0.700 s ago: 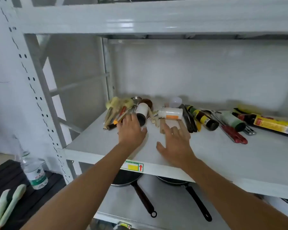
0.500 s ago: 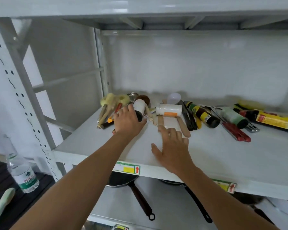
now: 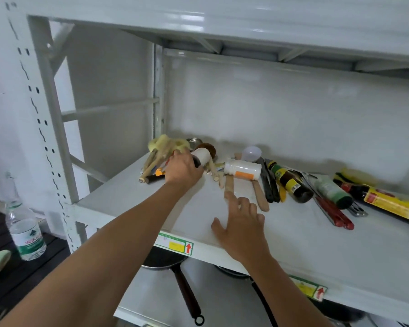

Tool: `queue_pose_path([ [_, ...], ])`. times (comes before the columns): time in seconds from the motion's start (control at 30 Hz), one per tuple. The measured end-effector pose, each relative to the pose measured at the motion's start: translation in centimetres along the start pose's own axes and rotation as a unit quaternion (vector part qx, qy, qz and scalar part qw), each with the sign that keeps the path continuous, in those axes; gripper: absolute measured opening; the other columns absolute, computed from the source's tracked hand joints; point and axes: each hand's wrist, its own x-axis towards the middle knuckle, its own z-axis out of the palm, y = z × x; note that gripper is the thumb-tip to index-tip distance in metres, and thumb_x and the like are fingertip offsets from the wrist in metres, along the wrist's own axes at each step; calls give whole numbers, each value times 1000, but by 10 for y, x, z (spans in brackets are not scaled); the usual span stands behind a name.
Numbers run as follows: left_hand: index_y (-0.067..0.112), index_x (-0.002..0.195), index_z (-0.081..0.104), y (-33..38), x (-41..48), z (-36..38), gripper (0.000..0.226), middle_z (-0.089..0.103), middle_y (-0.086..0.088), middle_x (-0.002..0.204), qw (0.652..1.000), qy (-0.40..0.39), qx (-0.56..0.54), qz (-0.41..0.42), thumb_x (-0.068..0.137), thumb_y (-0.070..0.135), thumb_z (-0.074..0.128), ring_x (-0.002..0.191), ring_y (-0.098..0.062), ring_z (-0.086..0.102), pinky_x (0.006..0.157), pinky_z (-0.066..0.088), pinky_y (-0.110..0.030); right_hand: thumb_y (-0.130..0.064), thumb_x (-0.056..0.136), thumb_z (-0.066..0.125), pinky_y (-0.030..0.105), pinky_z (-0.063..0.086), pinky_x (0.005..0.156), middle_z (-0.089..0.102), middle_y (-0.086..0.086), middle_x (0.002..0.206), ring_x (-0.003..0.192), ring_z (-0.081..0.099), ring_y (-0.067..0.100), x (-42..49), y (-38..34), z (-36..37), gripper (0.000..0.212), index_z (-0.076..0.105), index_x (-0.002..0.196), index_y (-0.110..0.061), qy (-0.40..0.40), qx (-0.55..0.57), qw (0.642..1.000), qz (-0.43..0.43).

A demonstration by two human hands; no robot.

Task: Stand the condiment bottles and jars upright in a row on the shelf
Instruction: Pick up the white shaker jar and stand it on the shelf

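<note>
On the white shelf point(image 3: 293, 244) several condiment containers lie on their sides. My left hand point(image 3: 183, 169) rests on the dark end of a white shaker jar point(image 3: 202, 155) at the back left; a full grip is not visible. A white jar with an orange label point(image 3: 242, 169) lies in the middle. Right of it lie a dark sauce bottle with a yellow-green label point(image 3: 289, 182), a green bottle point(image 3: 332, 191) and a long dark bottle with a yellow-red label point(image 3: 387, 201). My right hand point(image 3: 242, 228) hovers open, fingers spread, in front of the orange-label jar.
Wooden utensils and yellow brushes point(image 3: 162, 149) are piled at the back left. Wooden spatulas point(image 3: 260, 200), black tongs point(image 3: 268, 182) and red-handled scissors point(image 3: 335, 214) lie among the bottles. Pans point(image 3: 165, 260) sit on the shelf below. A water bottle point(image 3: 25, 232) stands on the floor to the left.
My left hand has reached further back onto the white shaker jar. My right hand stays spread low over the shelf. The camera view has tilted.
</note>
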Motion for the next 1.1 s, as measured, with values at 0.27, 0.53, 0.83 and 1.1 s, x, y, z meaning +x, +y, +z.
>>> queue_pose_path([
  [0.27, 14, 114, 62, -7, 5, -64, 43, 64, -4, 97, 997, -25, -61, 39, 81, 39, 71, 90, -25, 63, 78, 57, -38, -54, 94, 46, 44, 37, 104, 43, 3, 147, 130, 41, 24, 0, -3, -5, 72, 20, 157, -31, -4, 27, 1000, 15],
  [0.53, 21, 110, 70, 10, -29, -138, 29, 66, 0, 99, 918, -198, 68, 338, 83, 25, 79, 89, -23, 63, 76, 52, -34, -53, 93, 57, 47, 40, 109, 42, 9, 150, 132, 45, 28, -10, -14, -23, 83, 19, 160, -24, 24, 54, 998, 9],
  [0.83, 29, 140, 62, 29, -48, -134, 58, 63, 8, 134, 901, -268, -11, 342, 87, 14, 81, 122, -15, 60, 108, 48, -34, -62, 94, 53, 46, 43, 99, 56, 4, 135, 120, 51, 26, -16, -13, -23, 76, 29, 154, -21, 21, 81, 996, -11],
  [1.1, 34, 151, 55, 13, -60, -90, 69, 30, 9, 167, 898, -265, -206, 285, 93, -2, 68, 154, -5, 23, 104, 21, 5, -61, 98, 52, 45, 44, 101, 59, 1, 140, 122, 50, 24, -5, -2, -7, 80, 19, 160, -23, 4, 123, 992, -21],
])
